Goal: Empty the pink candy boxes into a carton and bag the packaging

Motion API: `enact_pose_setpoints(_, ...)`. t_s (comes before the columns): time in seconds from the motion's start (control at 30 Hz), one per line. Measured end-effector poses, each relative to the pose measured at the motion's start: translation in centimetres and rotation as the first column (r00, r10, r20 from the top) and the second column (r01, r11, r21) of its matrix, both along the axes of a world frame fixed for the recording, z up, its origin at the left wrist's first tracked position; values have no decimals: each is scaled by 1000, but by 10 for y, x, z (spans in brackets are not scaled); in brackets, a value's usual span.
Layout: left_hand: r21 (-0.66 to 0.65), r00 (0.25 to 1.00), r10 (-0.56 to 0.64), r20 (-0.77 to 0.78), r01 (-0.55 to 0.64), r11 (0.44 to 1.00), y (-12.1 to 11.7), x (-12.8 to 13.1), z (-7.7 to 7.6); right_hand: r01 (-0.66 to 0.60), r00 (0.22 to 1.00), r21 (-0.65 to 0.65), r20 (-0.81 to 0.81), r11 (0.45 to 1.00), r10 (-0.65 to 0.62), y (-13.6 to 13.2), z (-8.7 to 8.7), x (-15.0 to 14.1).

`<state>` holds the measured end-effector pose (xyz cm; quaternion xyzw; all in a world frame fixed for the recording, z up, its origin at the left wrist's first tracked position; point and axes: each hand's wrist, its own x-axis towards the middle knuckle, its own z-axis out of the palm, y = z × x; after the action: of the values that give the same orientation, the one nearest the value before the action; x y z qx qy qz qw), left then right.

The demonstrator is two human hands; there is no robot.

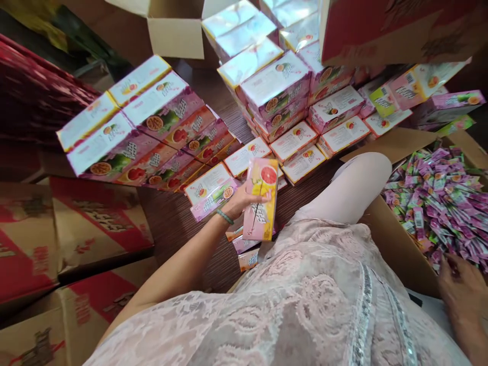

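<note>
My left hand [243, 198] is closed around a pink and yellow carton [263, 223] with a grapefruit picture, held upright above the floor. A green beaded band circles that wrist. Low on the right, my right hand [459, 284] is at the near side of a big open cardboard box [392, 239]. Its fingers are curled in at the edge of a heap of small purple and green sachets [442, 198]; what they grip is hidden and slightly blurred. Below the held carton, a few small boxes [247, 259] lie on the floor.
Stacked drink cartons [152, 132] stand at the left, with more stacks [274, 81] behind the held carton. Large red and brown shipping boxes [99, 218] fill the left side. Another shipping box [400, 30] overhangs the upper right. An open empty-looking box [175, 35] sits at the back.
</note>
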<state>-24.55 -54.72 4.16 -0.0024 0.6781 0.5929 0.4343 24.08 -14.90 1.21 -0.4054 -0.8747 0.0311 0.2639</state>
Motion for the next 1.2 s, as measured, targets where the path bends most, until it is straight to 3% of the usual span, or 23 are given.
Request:
enact_pose_setpoints(0.07,161,999,-29,-29,33,986,41,-12,39,-139,989,143,-38,980,145,-25,30,-51)
enact_pose_setpoints(0.17,273,957,-284,-51,287,918,112,-13,82,-441,892,250,18,862,452,-74,92,-135)
enact_pose_setpoints(0.23,227,856,-514,-57,512,828,159,0,96,-636,771,204,132,744,623,-96,125,-183)
enact_pose_setpoints(0.3,168,718,-693,-65,692,702,199,17,101,-746,663,161,268,646,699,-101,141,-218)
enact_pose_setpoints(0.37,129,599,-794,-108,800,586,226,32,102,-752,639,99,350,652,685,-95,143,-233)
enact_pose_setpoints(0.43,86,520,-839,-157,854,513,239,40,102,-728,644,37,378,684,665,-89,141,-234)
enact_pose_setpoints(0.63,-213,389,-869,-305,862,460,239,41,110,-709,634,-94,348,699,690,-88,159,-231)
enact_pose_setpoints(0.77,-476,164,-859,-484,774,416,243,49,115,-694,628,-143,358,705,691,-82,164,-241)
enact_pose_setpoints(0.9,-623,-16,-871,-491,705,338,250,56,117,-607,691,-250,303,755,656,-78,146,-239)
enact_pose_setpoints(1.03,-623,-74,-864,-497,724,296,268,52,112,-600,728,-289,191,746,659,-76,126,-225)
enact_pose_setpoints(1.13,-627,-46,-865,-500,708,324,294,42,106,-657,727,-247,39,712,685,-69,124,-216)
enact_pose_setpoints(1.2,-615,-18,-908,-420,741,270,315,37,103,-641,760,-227,-62,733,646,-60,128,-212)
